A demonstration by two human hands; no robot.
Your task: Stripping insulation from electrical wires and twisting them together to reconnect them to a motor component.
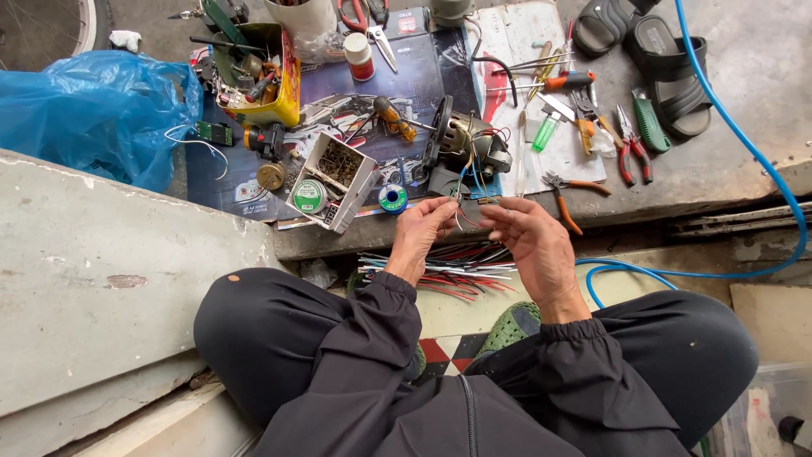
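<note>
My left hand (420, 234) and my right hand (533, 239) are raised side by side above my lap, fingertips pinched on thin coloured wires (468, 188). These wires run up to a small grey electric motor (468, 145) lying on the concrete step. A bundle of red, black and white wires (452, 271) lies below my hands, partly hidden by them. Both sleeves are dark, and my knees spread to either side.
A white box of small parts (332, 179), solder spools (392, 199), a yellow tin of tools (264, 78), pliers (633, 145), screwdrivers (560, 82) and scissors (365, 19) crowd the step. A blue plastic bag (101, 110) sits left, a blue hose (744, 152) and black sandals (655, 59) right.
</note>
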